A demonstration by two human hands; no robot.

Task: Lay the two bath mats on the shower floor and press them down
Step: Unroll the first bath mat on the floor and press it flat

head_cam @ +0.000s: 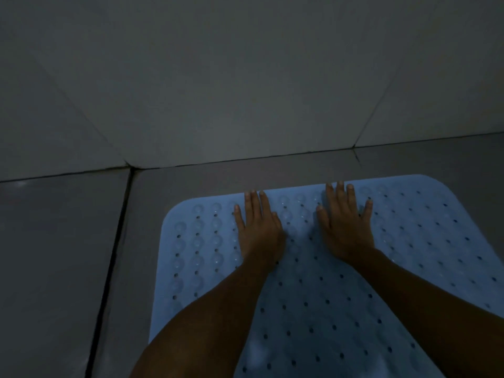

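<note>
Shower floor [68, 255], grey tile, w/ one blue bath mat [409, 255] flat beside the wall; I see no 2nd mat; left hand [259, 230] & right hand [345, 227] spread wide, palms down at its far edge, holding nothing; I'd press firmly outward, row by row, so cups seat.

Dim, bluish, grainy view, soft detail, wide-angle bending at edges.

mat [425, 241] on floor [68, 255], hands [300, 230] on mat
</note>
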